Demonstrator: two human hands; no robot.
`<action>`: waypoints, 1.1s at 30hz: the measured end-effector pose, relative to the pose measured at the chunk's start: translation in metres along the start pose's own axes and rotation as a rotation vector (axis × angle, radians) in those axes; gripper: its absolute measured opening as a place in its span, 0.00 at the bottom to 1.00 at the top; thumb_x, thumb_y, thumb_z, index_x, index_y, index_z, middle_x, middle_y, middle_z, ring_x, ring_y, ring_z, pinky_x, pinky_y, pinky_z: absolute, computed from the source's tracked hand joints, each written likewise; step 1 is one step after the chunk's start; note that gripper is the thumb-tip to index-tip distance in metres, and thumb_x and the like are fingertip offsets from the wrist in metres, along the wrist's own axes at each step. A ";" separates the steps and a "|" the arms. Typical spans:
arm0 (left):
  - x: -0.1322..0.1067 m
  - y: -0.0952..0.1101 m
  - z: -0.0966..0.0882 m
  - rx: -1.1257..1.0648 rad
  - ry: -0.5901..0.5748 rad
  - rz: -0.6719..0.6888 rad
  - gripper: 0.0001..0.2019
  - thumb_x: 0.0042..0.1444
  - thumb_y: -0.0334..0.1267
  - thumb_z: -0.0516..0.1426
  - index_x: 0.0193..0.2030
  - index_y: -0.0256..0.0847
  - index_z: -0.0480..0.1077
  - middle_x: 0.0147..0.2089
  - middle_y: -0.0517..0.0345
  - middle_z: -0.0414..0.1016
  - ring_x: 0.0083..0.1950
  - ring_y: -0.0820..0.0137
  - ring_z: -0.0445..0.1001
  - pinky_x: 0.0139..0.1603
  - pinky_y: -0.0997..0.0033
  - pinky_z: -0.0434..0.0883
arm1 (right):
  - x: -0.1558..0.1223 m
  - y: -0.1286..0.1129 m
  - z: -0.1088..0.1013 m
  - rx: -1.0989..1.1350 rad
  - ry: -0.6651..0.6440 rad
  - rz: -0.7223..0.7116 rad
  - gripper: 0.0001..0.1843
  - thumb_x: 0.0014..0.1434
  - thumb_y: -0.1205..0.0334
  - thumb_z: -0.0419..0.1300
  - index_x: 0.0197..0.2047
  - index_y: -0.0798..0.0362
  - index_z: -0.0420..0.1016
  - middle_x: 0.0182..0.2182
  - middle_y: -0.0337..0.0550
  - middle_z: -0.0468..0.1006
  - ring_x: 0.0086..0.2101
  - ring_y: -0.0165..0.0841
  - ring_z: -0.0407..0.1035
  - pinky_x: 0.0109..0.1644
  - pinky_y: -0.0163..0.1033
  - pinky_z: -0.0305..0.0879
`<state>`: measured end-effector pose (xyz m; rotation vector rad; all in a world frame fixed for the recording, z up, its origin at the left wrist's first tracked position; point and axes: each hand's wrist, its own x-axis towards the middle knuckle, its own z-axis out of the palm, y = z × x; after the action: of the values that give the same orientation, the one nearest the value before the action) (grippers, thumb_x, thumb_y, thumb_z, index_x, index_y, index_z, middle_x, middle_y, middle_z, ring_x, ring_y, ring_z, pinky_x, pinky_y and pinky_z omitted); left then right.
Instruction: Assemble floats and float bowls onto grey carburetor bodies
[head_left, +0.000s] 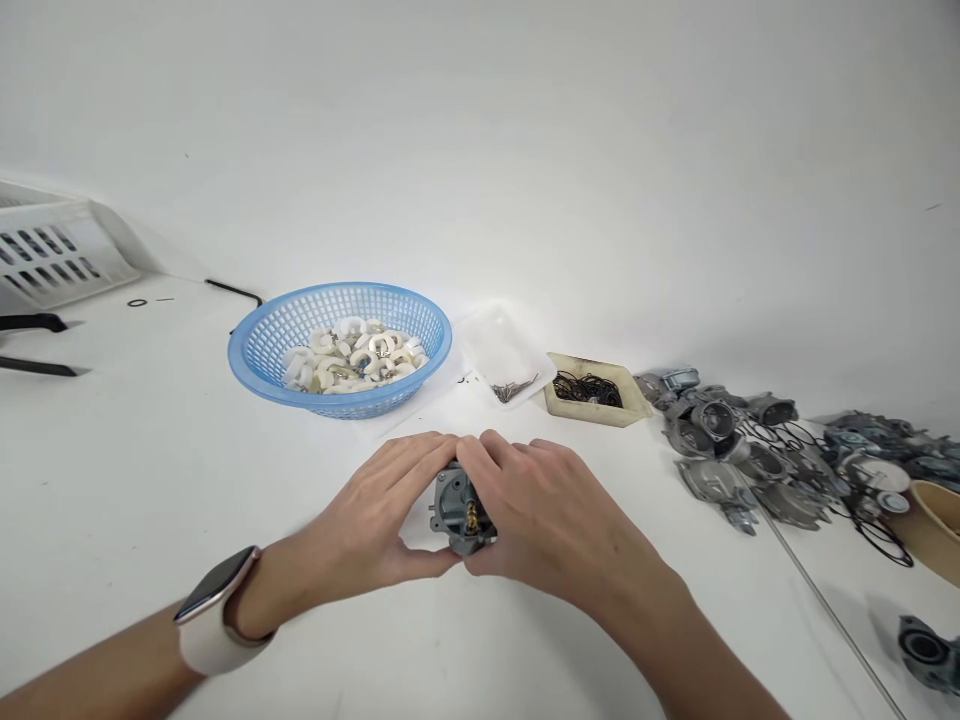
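Observation:
Between my two hands is a small grey metal carburetor body (452,505) with a brass jet standing in its middle. My left hand (382,505), with a watch on its wrist, grips it from the left, thumb low and fingers over the far side. From the right, my right hand (536,500) closes on it, fingers over the top and thumb near the bottom. Part of the body is hidden behind the fingers. Just beyond my hands stands a blue plastic basket (255,375) of white plastic floats (352,360).
A white tray (495,335) of thin metal pins and a cream tray (637,402) of black rubber rings stand behind my hands. Metal bowls and carburetor parts (712,430) are heaped at right, near a tan container (926,525). A white crate (67,255) is far left.

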<state>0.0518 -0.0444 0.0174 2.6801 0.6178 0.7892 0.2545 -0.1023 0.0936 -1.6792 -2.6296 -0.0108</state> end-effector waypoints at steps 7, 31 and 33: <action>-0.002 -0.006 0.002 0.026 0.038 0.040 0.37 0.59 0.37 0.62 0.72 0.44 0.50 0.64 0.45 0.70 0.65 0.51 0.68 0.65 0.48 0.67 | -0.001 -0.001 -0.005 0.044 -0.011 0.001 0.23 0.49 0.53 0.68 0.42 0.50 0.62 0.33 0.37 0.74 0.24 0.31 0.62 0.26 0.39 0.44; -0.001 0.001 0.005 -0.023 0.206 0.089 0.36 0.50 0.34 0.61 0.67 0.39 0.58 0.56 0.45 0.75 0.55 0.55 0.75 0.54 0.55 0.71 | -0.006 0.000 -0.004 0.102 0.099 -0.036 0.25 0.49 0.47 0.69 0.39 0.49 0.61 0.29 0.32 0.71 0.25 0.29 0.62 0.27 0.36 0.46; -0.001 0.001 0.005 -0.027 0.208 0.099 0.36 0.50 0.34 0.61 0.67 0.39 0.58 0.56 0.45 0.76 0.55 0.55 0.76 0.54 0.55 0.71 | -0.006 0.000 -0.004 0.116 0.094 -0.037 0.26 0.49 0.47 0.70 0.40 0.49 0.61 0.29 0.31 0.72 0.25 0.29 0.62 0.27 0.36 0.47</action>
<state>0.0548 -0.0467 0.0135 2.6411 0.5198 1.1059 0.2572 -0.1082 0.0977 -1.5548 -2.5393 0.0592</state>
